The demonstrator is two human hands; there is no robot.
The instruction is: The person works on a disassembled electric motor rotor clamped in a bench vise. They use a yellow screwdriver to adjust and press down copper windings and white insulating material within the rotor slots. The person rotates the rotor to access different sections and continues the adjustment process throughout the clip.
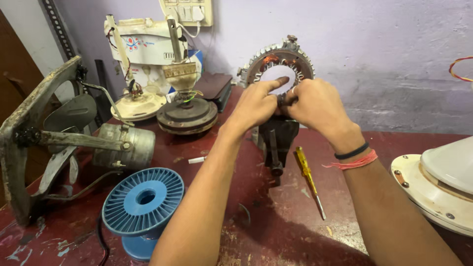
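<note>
Head view: left hand (256, 104) and right hand (315, 106) meet, fingers pinched on the lower rim of a ring-shaped stator (280, 63) standing upright in a dark vise (277, 143); a yellow screwdriver (308, 180) lies just beside it on the red table (276, 221); a blue spool (142, 199) stands well left.

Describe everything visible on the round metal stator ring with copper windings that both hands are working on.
The round metal stator ring with copper windings stands upright on edge, its open centre facing the camera. Pale grey toothed laminations form the rim; reddish copper coils sit in the upper inner slots. It appears clamped in a dark bench vise on the red table. The left hand and right hand pinch its lower edge, hiding that part.
</note>
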